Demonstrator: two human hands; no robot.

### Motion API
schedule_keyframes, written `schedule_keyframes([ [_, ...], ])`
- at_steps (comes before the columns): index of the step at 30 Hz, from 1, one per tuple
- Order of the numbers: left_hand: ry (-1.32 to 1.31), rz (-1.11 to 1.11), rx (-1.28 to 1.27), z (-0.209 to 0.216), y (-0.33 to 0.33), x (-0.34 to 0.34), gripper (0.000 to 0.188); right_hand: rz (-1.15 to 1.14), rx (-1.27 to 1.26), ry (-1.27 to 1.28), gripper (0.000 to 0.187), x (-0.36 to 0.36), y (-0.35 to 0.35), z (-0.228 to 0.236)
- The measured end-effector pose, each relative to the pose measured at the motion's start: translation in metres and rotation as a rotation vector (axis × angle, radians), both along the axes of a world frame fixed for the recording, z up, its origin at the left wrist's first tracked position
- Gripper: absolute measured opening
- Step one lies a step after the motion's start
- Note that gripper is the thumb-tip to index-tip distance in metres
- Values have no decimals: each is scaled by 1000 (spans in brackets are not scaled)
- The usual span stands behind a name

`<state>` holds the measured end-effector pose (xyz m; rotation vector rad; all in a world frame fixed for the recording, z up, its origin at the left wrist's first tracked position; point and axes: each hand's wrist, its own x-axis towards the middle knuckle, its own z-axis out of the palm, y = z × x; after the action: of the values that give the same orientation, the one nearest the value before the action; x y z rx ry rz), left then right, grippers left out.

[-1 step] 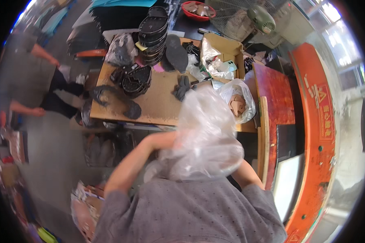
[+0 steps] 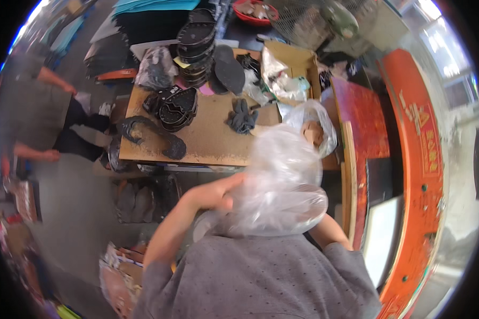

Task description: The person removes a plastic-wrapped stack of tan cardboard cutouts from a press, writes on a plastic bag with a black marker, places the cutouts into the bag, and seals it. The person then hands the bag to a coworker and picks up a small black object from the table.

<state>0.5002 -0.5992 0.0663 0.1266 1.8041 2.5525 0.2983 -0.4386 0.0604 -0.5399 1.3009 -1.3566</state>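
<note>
A large clear plastic bag (image 2: 287,181) is bunched up in front of my chest, between my arms and over the bench's front edge. My left hand (image 2: 230,192) is at its left side, fingers curled in against the film and slightly blurred. Behind the bag my right hand is hidden; only the right forearm shows. What the bag contains cannot be made out. Just beyond it on the wooden bench (image 2: 207,133) lies a dark grey glove (image 2: 242,117). To the right stands another clear bag (image 2: 327,127) with brown pieces inside.
Stacked black cutting dies (image 2: 197,45), more dies (image 2: 178,109) and a dark curved piece (image 2: 167,143) occupy the bench's left. A cardboard box (image 2: 298,66) sits behind. An orange machine beam (image 2: 415,159) bounds the right. Another person (image 2: 42,106) stands at far left.
The bag has shifted a little to the right against the bench. More of my left hand now shows at its left side. The whole view has also shifted slightly.
</note>
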Motion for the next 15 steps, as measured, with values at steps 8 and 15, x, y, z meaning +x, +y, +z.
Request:
schedule_keyframes([
  [8,-341,74,-579,-23,69,-34,84,-408,108,-460,72,42,62,-83],
  [15,-401,348,-411,-56,82,-128,71,-542,3,-569,73,-33,100,-59],
])
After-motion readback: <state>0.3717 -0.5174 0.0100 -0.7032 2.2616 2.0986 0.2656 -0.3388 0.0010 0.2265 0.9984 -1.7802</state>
